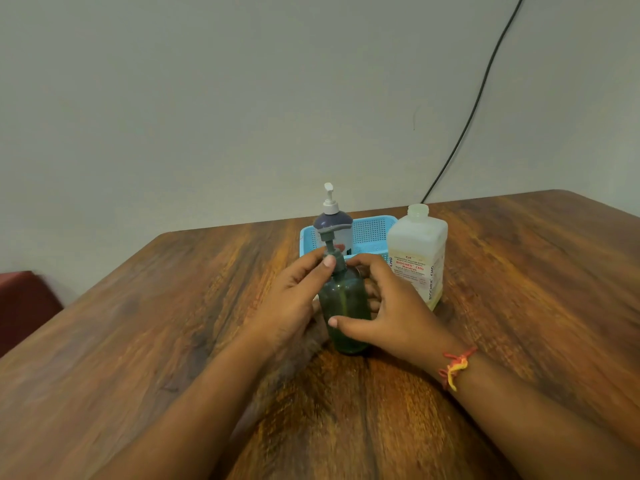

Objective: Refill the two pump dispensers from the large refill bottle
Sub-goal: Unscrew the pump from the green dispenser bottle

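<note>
Both hands are engaged on the green dispenser (344, 306), which stands upright on the wooden table (138, 341) at the near centre. Left hand (294, 296) pinches the grey pump collar (334, 263) between thumb and fingers. Right hand (391, 306) is wrapped round the body, with the thumb across the front and the fingers behind. A red and yellow thread (455, 367) sits on that wrist.

Judgement: the step is turning the collar. Whether it is being loosened or tightened cannot be told, and the fill level is not clear through the tinted wall.

Recommendation: the right hand should brace the body flat on the table while only the left hand turns. If the pump is lifted, draw the dip tube straight up to avoid drips or tipping the bottle.

Just beyond and to the right stands the large refill bottle (417, 258), uncapped, near the right hand. A careless elbow could upset it.

Farther back, the second dispenser (334, 223), with a white pump, stands at the blue basket (374, 230). I cannot tell whether it is inside or in front. A black cable (478, 98) runs down the far wall.
</note>
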Motion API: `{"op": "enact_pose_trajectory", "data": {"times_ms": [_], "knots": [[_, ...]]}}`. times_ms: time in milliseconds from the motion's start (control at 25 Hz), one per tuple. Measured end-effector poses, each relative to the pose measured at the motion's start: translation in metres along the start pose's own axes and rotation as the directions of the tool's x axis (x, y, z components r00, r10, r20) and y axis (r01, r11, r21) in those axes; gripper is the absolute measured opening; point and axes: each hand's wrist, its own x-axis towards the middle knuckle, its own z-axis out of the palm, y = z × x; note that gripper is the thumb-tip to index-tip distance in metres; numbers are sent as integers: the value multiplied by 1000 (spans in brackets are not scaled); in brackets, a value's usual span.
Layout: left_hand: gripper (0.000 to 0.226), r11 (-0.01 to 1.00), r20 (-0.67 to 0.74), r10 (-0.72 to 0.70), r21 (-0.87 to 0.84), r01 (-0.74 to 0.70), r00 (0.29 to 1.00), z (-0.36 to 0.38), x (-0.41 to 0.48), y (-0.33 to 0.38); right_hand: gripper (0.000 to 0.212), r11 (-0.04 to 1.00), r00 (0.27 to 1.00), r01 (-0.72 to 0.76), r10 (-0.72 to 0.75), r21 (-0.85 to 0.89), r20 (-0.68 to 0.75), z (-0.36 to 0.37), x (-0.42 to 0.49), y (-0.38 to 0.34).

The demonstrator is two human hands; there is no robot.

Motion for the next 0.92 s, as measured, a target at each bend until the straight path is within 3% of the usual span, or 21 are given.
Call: {"op": "enact_pose_trajectory", "data": {"times_ms": [160,360,520,720,920], "knots": [[33,971,-15,117,211,-111,993,-1,-1,0,83,1000,1000,-4,4,-15,-10,3,0,-2],[26,966,-116,173,212,-146,978,7,-3,-6,80,998,998,18,-22,-68,-56,4,-1,-5],[41,954,-236,224,251,-164,945,12,-1,-7,78,994,999,14,-20,-109,-50,6,-1,-8],[46,930,-92,214,323,-174,973,8,-1,-6,78,999,1000,-3,1,-44,-28,3,-1,-8],[16,964,-107,228,165,-209,968,-3,0,-11,82,997,999,1,-4,-71,-39,2,-2,-7]]}}
